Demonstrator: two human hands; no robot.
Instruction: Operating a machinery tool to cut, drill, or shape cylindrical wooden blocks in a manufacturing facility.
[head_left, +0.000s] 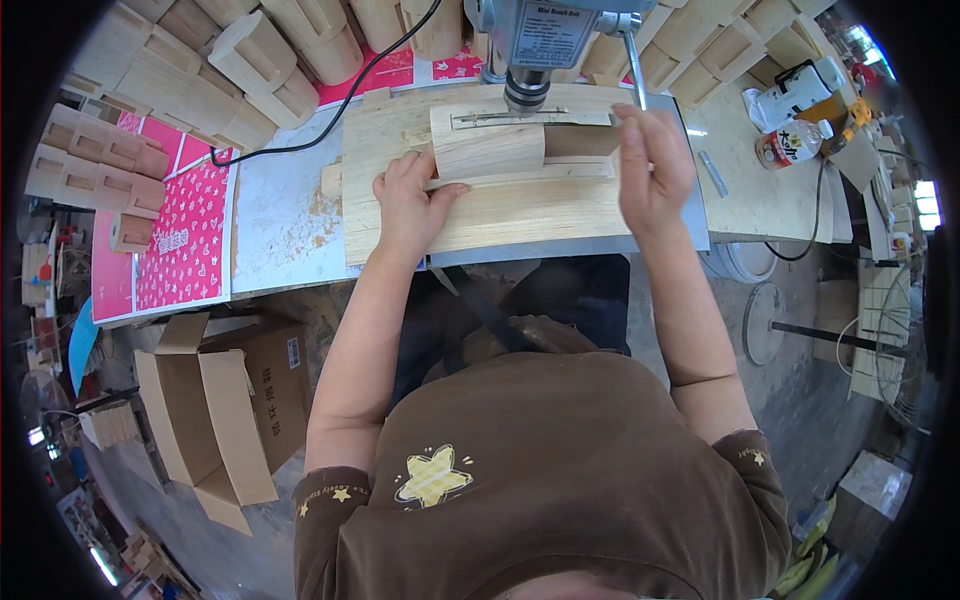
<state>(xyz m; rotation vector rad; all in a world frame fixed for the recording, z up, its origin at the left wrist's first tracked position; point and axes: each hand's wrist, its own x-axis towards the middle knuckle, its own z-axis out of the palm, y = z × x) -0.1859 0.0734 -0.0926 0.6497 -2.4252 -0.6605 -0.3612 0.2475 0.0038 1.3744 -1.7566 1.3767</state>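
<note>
A pale wooden box-like piece (pixel 490 148), rounded on top with an open recess at its right part, lies on a wooden board (pixel 500 215) beneath a bench drill (pixel 545 40). My left hand (pixel 412 195) grips the piece's left end, the thumb along its near edge and the fingers at its side. The drill's chuck (pixel 526 92) hangs just over the far edge of the piece; whether the bit touches the wood cannot be made out. My right hand (pixel 657 170) is closed round the lower end of the drill's metal lever (pixel 636 70), beside the piece's right end.
Similar wooden pieces (pixel 255 60) are stacked at the back and left. A black cable (pixel 345 105) crosses the bench. At right are a bottle (pixel 790 145) and a small blade-like tool (pixel 714 173). An open cardboard box (pixel 225 410) sits on the floor at left.
</note>
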